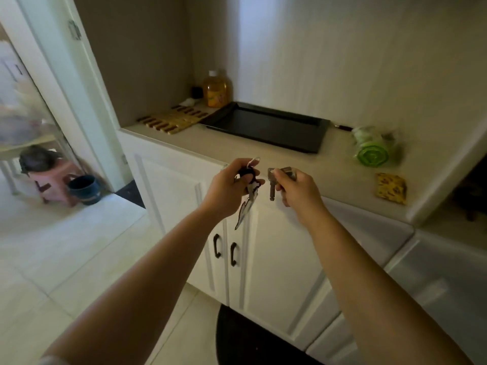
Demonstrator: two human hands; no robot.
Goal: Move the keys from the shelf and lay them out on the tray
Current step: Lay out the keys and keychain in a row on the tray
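Observation:
A black rectangular tray (266,127) lies on the beige shelf (200,148) in the alcove, with nothing visible inside it. In front of the shelf's front edge, my left hand (226,188) grips a key bunch (249,191) with a black fob, a metal ring and a long dangling charm. My right hand (297,191) pinches a set of silver keys (272,184); one key hangs straight down. Both hands are close together in the air, short of the tray.
On the shelf stand an orange-liquid bottle (217,89), a wooden slatted mat (175,119) left of the tray, a green roll (371,154) and a yellow packet (390,188) to the right. White cabinet doors (263,259) are below. A person crouches at the far left.

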